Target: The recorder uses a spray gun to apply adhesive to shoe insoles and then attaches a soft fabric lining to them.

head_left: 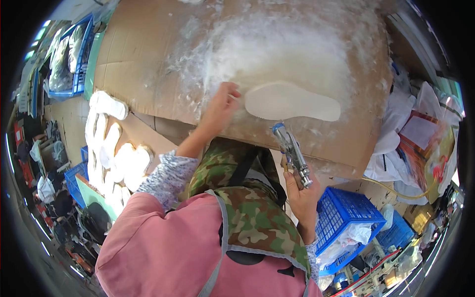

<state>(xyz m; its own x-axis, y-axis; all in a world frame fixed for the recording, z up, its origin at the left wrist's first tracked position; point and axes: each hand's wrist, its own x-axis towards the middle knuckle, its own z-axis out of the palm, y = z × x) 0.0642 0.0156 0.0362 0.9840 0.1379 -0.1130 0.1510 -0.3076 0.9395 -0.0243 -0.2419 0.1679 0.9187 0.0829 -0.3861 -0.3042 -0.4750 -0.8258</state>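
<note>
A white sole-shaped insole (292,102) lies flat on the cardboard-covered table (143,59), on a patch coated white. My left hand (222,105) is just beside the insole's left end, slightly blurred. Its fingers are loosely bent and apart, and nothing shows in them. Down at the table's near edge, my right hand (300,193) is closed round a metal spray gun (292,151) with a blue-ringed nozzle. The nozzle end is close to the insole's near edge and points away from me. Part of the gun's handle is hidden by my fingers.
At the left, several pale insoles (105,148) lie in a pile on a lower surface. A blue crate (346,210) with plastic bags stands right of my legs. A yellowish hose (396,194) runs at the right, near white bags (391,128). Another blue crate (81,59) is far left.
</note>
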